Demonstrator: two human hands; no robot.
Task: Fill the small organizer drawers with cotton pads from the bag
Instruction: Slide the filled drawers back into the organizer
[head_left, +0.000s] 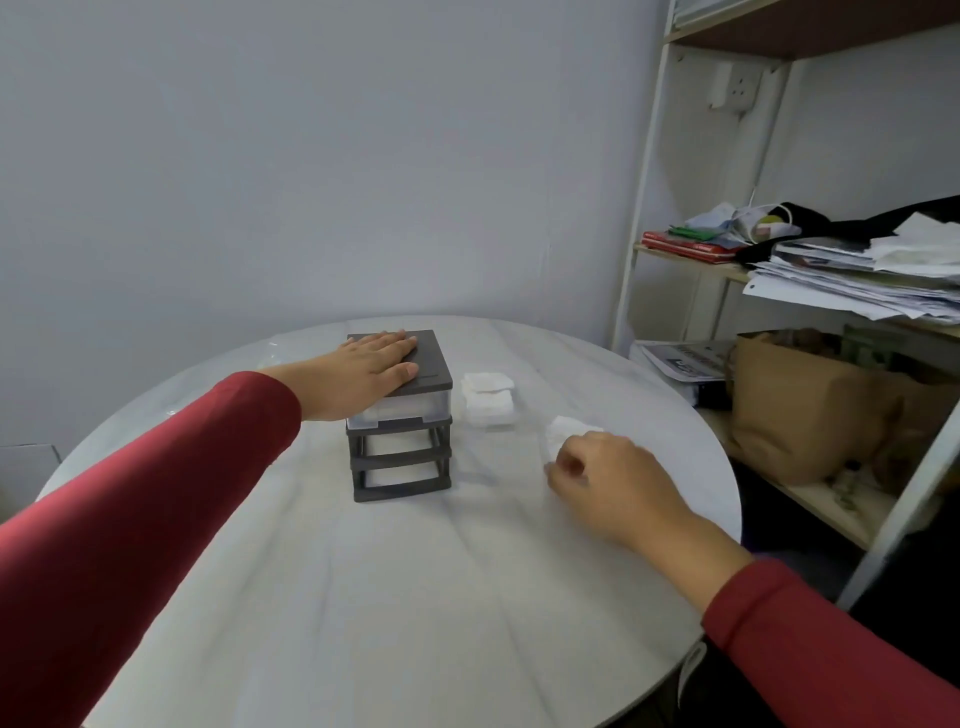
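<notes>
A small dark grey organizer (400, 457) stands in the middle of the round white table (363, 597). Its top clear drawer (410, 408) is in place with white pads showing inside; the two lower slots look empty. My left hand (363, 371) lies flat on the organizer's top, fingers spread. To the right of the organizer sit clear drawers holding stacked white cotton pads (488, 397). My right hand (608, 478) is curled around some white cotton pads (563, 434) just above the table, right of the organizer. No bag is recognisable.
A white shelf unit (644, 208) stands at the right with stacked papers (857, 280), red books and a brown paper bag (810, 410) close to the table's right edge. A plain wall runs behind the table.
</notes>
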